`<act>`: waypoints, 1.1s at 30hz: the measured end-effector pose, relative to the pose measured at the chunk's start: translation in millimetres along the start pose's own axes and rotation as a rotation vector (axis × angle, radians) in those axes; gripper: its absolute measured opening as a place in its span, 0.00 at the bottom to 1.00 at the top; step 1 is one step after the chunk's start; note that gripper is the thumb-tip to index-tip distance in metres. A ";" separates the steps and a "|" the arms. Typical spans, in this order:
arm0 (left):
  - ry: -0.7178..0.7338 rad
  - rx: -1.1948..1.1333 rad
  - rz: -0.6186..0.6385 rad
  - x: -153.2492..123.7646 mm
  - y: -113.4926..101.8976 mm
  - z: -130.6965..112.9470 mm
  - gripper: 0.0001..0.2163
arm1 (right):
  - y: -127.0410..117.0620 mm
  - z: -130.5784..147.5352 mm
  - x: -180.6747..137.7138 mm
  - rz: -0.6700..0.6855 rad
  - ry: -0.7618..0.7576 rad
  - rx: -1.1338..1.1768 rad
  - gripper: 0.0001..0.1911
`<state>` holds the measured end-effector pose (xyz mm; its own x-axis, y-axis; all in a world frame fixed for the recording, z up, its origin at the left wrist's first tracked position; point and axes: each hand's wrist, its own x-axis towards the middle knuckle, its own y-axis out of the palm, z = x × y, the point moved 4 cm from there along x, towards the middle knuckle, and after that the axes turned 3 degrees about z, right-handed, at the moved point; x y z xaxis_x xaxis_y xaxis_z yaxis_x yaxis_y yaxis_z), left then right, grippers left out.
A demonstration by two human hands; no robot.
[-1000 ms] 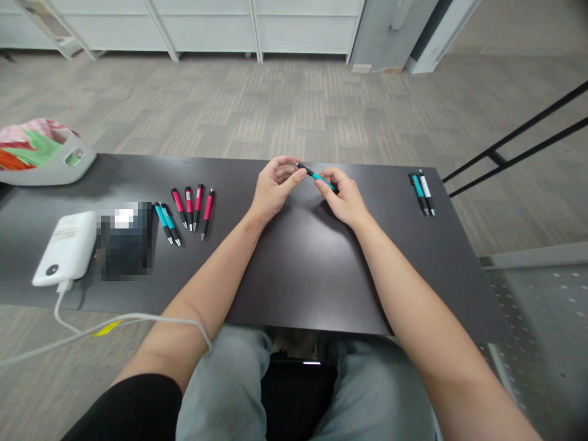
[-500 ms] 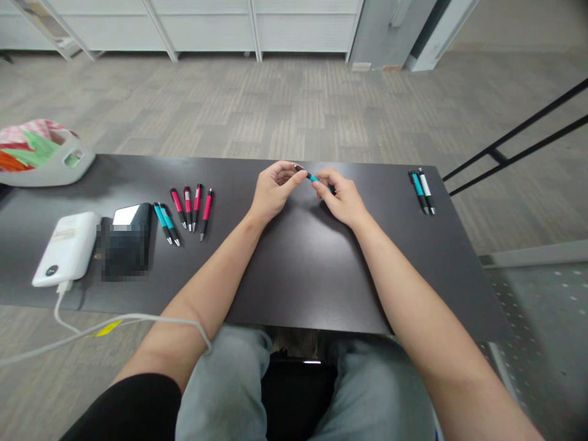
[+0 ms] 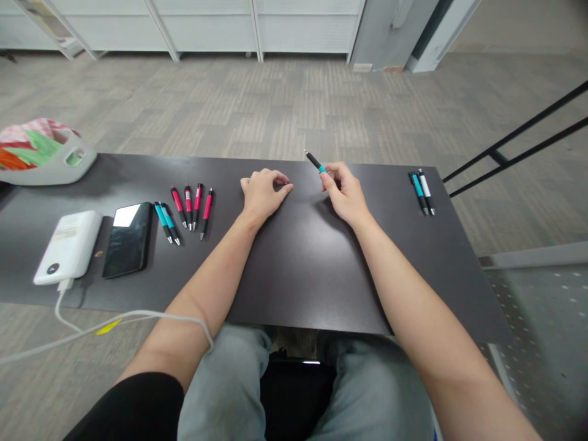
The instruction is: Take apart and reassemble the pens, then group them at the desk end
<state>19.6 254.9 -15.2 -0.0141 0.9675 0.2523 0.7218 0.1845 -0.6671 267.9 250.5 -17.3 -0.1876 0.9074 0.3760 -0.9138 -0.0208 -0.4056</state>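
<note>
My right hand is closed on a teal and black pen, whose tip points up and to the left above the far edge of the dark table. My left hand rests on the table a little to the left, fingers curled in a loose pinch; what it holds, if anything, is hidden. The two hands are apart. To the left lie two teal pens and several red pens in a row.
Two more pens, one teal and one white, lie at the table's right end. At the left are a black phone, a white power bank with a cable, and a grey bag. Black railing bars stand at right.
Both hands held the teal pen together before. Now my left hand has let go and dropped to the table, and my right hand has lifted the pen tip upward.
</note>
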 end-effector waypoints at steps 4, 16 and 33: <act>-0.009 -0.377 0.026 7.4 0.4 -1.8 0.07 | -0.6 0.5 -0.5 -0.003 -0.008 -0.027 0.22; -0.056 -0.883 0.003 11.3 4.5 -10.6 0.23 | 0.2 8.0 -1.7 0.038 0.013 -0.060 0.19; -0.011 -0.791 0.078 7.0 0.7 -24.0 0.17 | 0.4 11.1 -2.3 0.036 0.009 -0.029 0.21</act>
<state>36.6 257.6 2.9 0.0530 0.9749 0.2161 0.9983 -0.0574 0.0140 264.0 243.8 -9.2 -0.2169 0.9102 0.3528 -0.8955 -0.0417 -0.4431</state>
